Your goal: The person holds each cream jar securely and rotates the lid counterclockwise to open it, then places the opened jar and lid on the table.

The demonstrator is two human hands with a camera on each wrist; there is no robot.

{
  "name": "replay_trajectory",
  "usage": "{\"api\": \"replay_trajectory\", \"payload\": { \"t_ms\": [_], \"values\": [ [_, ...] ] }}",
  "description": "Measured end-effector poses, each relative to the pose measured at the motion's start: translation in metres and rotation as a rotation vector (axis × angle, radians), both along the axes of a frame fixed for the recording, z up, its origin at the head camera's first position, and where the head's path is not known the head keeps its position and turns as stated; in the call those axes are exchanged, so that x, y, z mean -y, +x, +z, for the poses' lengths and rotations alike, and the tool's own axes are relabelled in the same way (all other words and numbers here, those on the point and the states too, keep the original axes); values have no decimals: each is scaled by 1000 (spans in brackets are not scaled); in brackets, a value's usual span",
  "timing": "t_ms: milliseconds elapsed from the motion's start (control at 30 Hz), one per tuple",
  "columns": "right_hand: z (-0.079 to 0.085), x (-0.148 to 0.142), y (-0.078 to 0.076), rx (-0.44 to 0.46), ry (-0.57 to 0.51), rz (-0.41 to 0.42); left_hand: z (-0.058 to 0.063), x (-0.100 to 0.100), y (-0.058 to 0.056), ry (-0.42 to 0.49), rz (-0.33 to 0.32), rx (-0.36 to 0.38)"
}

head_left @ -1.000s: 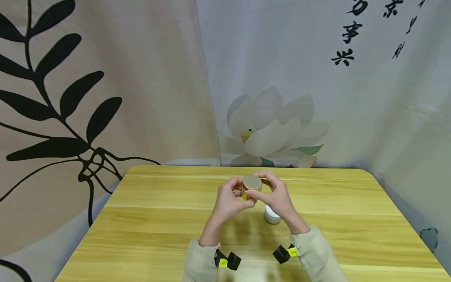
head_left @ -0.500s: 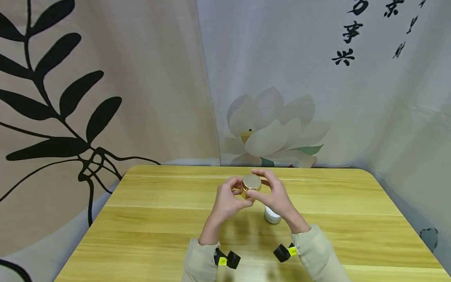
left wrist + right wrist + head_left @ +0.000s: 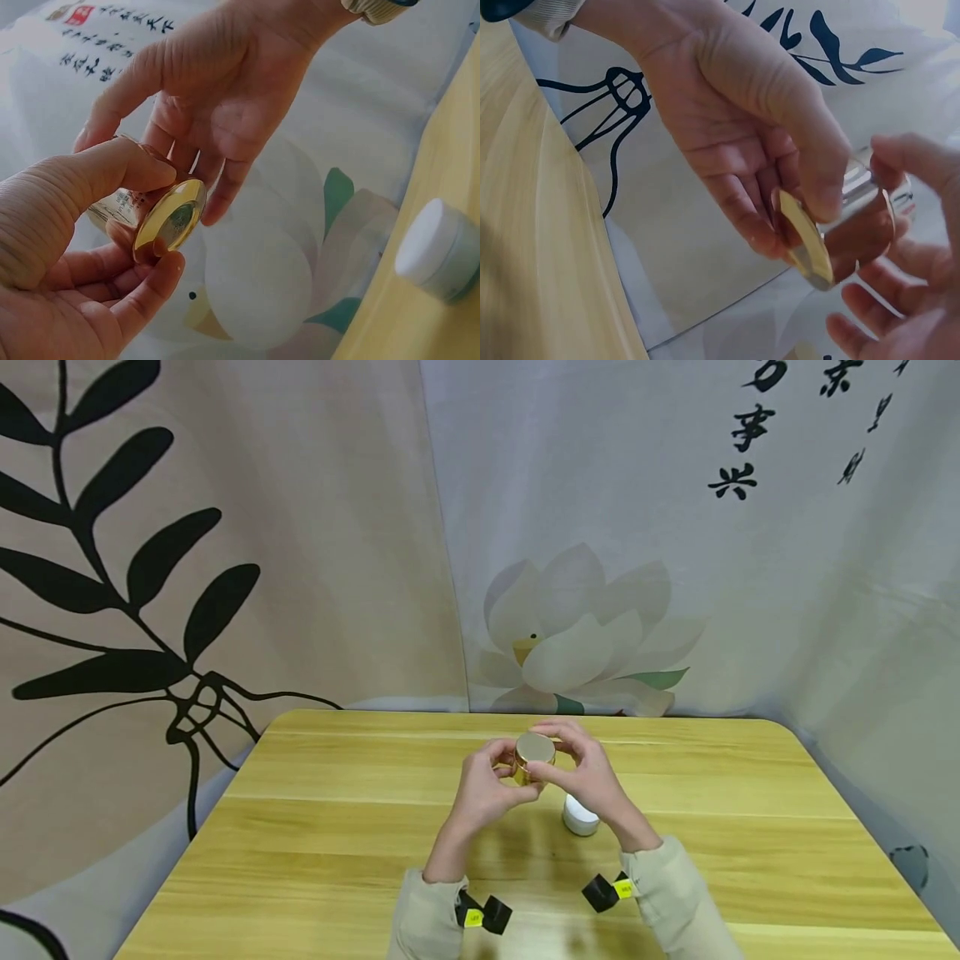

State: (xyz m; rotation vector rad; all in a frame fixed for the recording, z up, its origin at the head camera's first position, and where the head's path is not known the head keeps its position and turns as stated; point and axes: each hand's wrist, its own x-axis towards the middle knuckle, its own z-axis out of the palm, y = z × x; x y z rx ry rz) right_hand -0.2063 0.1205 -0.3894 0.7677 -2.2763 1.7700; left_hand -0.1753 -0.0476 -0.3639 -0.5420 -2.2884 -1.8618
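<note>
Above the table, both hands hold a small shiny gold jar (image 3: 534, 750) with a flat round lid on top. My left hand (image 3: 483, 783) grips its body from the left, thumb on the near side. From the right, my right hand (image 3: 591, 775) has its thumb and fingers about the lid's side. In the left wrist view, the jar's gold base (image 3: 161, 225) shows a small greenish patch. The right wrist view shows the jar's reflective side (image 3: 859, 232) between the two hands; fingers hide part of it.
A small white round container (image 3: 580, 818) stands on the wooden table (image 3: 337, 843), partly hidden behind the right wrist. Behind the table hangs a fabric backdrop (image 3: 337, 527) printed with leaves, a lotus and characters. Each wrist wears a small black camera.
The right fingers have shifted slightly around the lid. Both arms and the jar stay in nearly the same place, and the white container has not moved.
</note>
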Motion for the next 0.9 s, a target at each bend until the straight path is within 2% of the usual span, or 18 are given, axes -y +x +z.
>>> {"api": "replay_trajectory", "payload": {
  "t_ms": [100, 200, 300, 500, 567, 700, 900],
  "values": [
    [-2, -3, -1, -5, 6, 70, 0, 0, 0, -9, -6, 3],
    [-3, -3, -2, -11, 7, 96, -1, 1, 1, -11, -16, 5],
    [-4, -1, -1, -4, -8, 66, -1, 1, 1, -9, -18, 6],
    [-2, 4, 1, 9, -40, -57, -1, 1, 1, 6, -18, 10],
    [-2, 4, 1, -4, -42, -66, -1, 1, 1, 7, -16, 12],
    [-3, 2, 0, -38, -21, -34, -1, 2, 2, 5, -11, 13],
    [-3, -2, -1, -57, 5, 69, -1, 2, 2, -3, -13, 11]
  ]
}}
